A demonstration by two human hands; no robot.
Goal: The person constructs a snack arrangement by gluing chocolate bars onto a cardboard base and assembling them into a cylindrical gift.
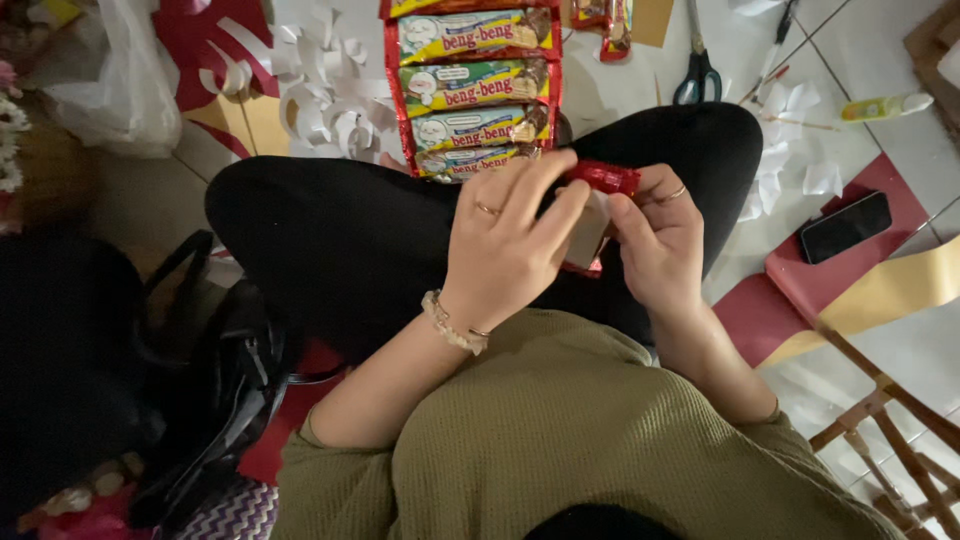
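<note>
Pale tiled floor (880,60) is strewn with craft scraps. Over the lap, a small red foil-wrapped snack bar (598,215) is gripped from both sides — the left hand (505,245) with its fingers (560,215) closed on it, the right hand (660,245) pinching its other end. Just beyond, a strip of red wrapped bars (475,90) is laid; black-handled scissors (697,70) and a black phone (845,227) are set farther right.

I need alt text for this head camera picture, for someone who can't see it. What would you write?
Seen from above, a seated person's left hand and right hand hold a small red-wrapped packet over their lap. A connected strip of snack bars lies ahead on the floor, with scissors, white paper cutouts and a black phone.
</note>
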